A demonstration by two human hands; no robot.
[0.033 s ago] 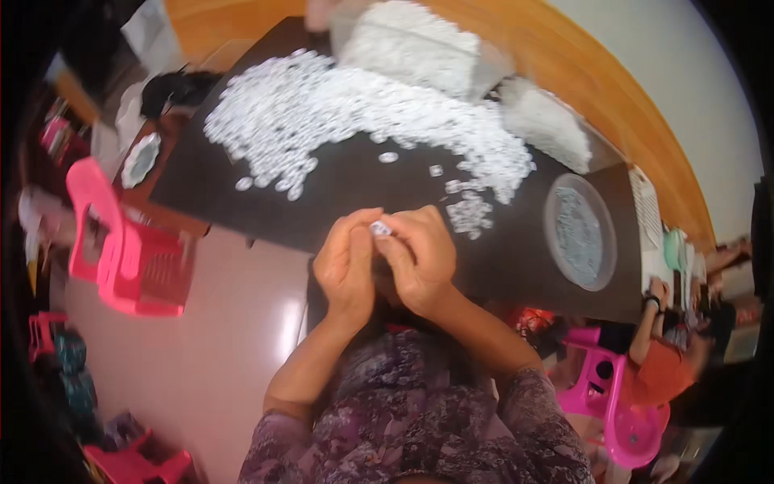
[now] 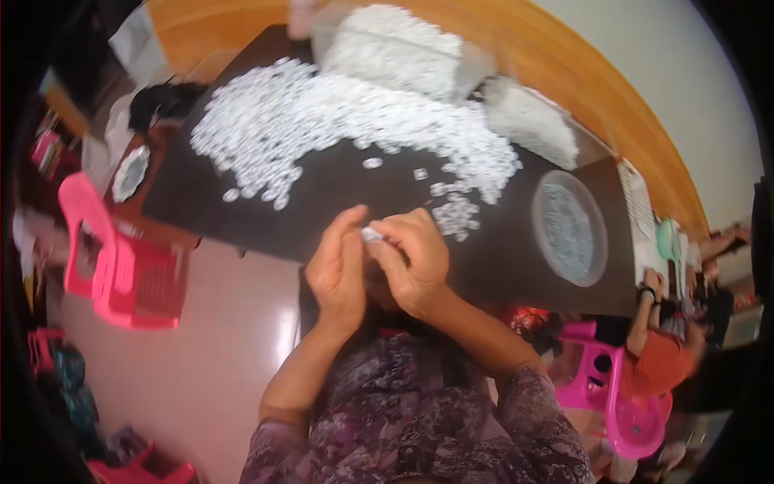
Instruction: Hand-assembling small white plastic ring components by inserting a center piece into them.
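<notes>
Just above the near edge of the dark table [image 2: 339, 187], your right hand [image 2: 415, 262] pinches a small white piece [image 2: 372, 234] between thumb and forefinger, its visible part bright and pale, finer detail blurred. Your left hand [image 2: 334, 274] sits beside it, thumb and forefinger extended and slightly parted; whether they touch it, you cannot tell. Similar white pieces [image 2: 266, 117] spread toward the table's far edge, and a translucent round tub [image 2: 600, 246] stands near its right edge.

A pale wall [image 2: 661, 81] at two o'clock meets an orange-brown wooden band [image 2: 516, 32] at one, a pink plastic chair [image 2: 113, 274] stands at nine, magenta seating [image 2: 633, 427] at four, and glossy floor [image 2: 218, 363] at eight reflects white light [image 2: 284, 323]
</notes>
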